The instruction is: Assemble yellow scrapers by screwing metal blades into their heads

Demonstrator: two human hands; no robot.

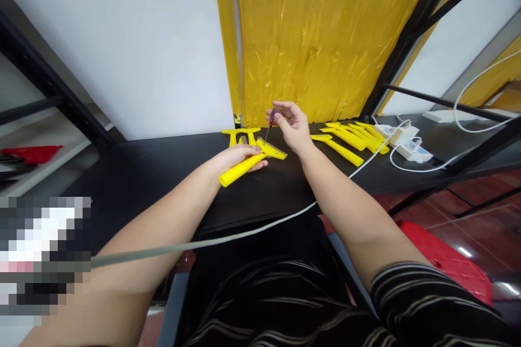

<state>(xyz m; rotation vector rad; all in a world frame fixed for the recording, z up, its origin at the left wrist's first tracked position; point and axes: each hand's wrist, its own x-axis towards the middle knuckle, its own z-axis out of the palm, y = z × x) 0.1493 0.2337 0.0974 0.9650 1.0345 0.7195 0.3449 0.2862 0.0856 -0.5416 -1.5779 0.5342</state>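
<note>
My left hand (240, 156) grips a yellow T-shaped squeegee (242, 171) just above the black table, its handle angled toward me and its head to the right. My right hand (293, 124) is closed on a small screwdriver (269, 128) with a dark reddish handle, held by the fingertips. The screwdriver's thin shaft slants down, and its tip meets the squeegee's head near the neck. Whether a screw sits under the tip is too small to tell. Behind my left hand lie more yellow squeegees (241, 131), partly hidden by it.
Several yellow squeegees (345, 138) lie in a row to the right. Beyond them are white power strips (413, 147) with cables. A white cable (252, 232) crosses in front of me over the black table (163, 173). A red stool (448, 263) stands at lower right.
</note>
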